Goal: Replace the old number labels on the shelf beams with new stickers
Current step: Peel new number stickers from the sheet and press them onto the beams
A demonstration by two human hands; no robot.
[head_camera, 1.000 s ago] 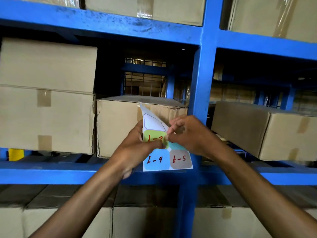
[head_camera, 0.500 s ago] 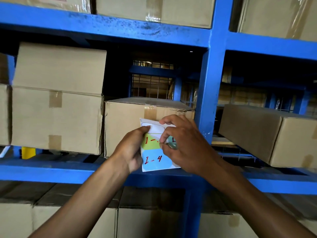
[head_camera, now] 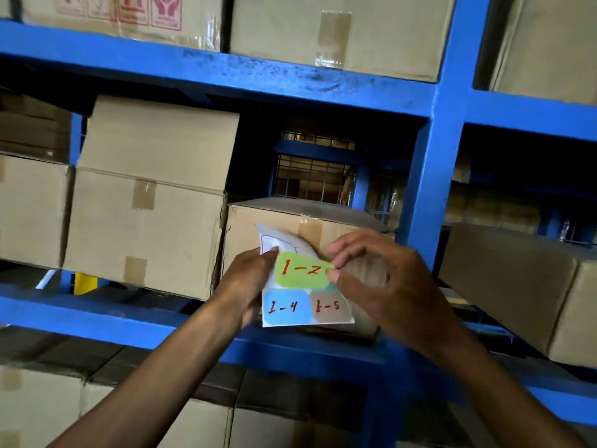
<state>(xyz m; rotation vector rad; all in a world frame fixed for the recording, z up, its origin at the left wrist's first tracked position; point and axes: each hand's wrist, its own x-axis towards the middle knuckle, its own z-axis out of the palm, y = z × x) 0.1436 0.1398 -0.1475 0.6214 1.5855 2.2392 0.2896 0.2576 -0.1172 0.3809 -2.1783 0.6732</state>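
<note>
Head view: right hand (head_camera: 381, 286) pinches the green 1-2 sticker (head_camera: 302, 270) by its right end, peeling it off the sheet (head_camera: 305, 305) gripped by the left hand (head_camera: 248, 282) (step: peeling), and next it likely needs pressing flat onto a beam (head_camera: 97, 321), open room lying left of the upright (head_camera: 433, 176).

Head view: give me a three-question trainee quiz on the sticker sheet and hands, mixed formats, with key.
1. True or false: the green rounded sticker marked 1-2 is pinched by the right hand.
2. Which hand holds the white sticker backing sheet? A) left hand B) neither
3. Fill in: the light blue sticker reads ____.

Key: 1 true; 2 A; 3 1-4.
</note>
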